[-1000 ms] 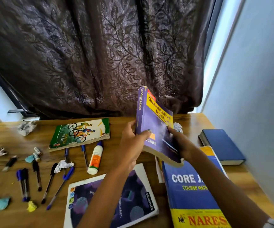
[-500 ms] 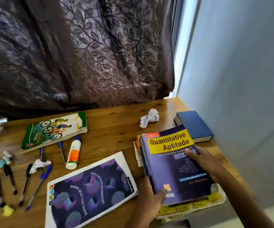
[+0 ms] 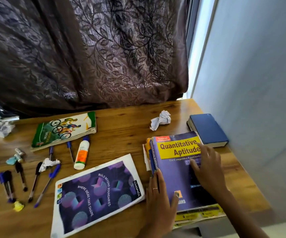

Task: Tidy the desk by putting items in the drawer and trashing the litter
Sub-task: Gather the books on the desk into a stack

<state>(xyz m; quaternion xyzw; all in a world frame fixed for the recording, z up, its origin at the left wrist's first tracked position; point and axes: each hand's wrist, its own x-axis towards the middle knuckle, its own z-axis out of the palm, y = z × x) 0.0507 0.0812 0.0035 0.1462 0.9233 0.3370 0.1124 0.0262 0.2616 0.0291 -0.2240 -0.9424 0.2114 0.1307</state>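
Observation:
A purple Quantitative Aptitude book (image 3: pixel 173 170) lies flat on top of a yellow-edged book (image 3: pixel 199 216) at the desk's right front. My left hand (image 3: pixel 157 198) holds its spine side, thumb on the cover. My right hand (image 3: pixel 206 169) rests flat on the cover, fingers spread. A crumpled white paper ball (image 3: pixel 162 120) lies behind the stack. A dark blue book (image 3: pixel 207 128) sits by the wall. A purple notebook (image 3: pixel 97 191), a green cycling book (image 3: pixel 65 129), a glue bottle (image 3: pixel 81 154) and several pens (image 3: pixel 35 181) lie to the left.
The wooden desk (image 3: pixel 121 134) meets a blue-grey wall (image 3: pixel 250 83) on the right and a dark curtain (image 3: pixel 87 48) behind. Small litter scraps (image 3: pixel 18 206) and another paper wad (image 3: pixel 3 128) lie at the left. The book stack overhangs the front edge.
The purple book went from upright in both hands to flat on the yellow-edged book. My right hand now lies on top of its cover.

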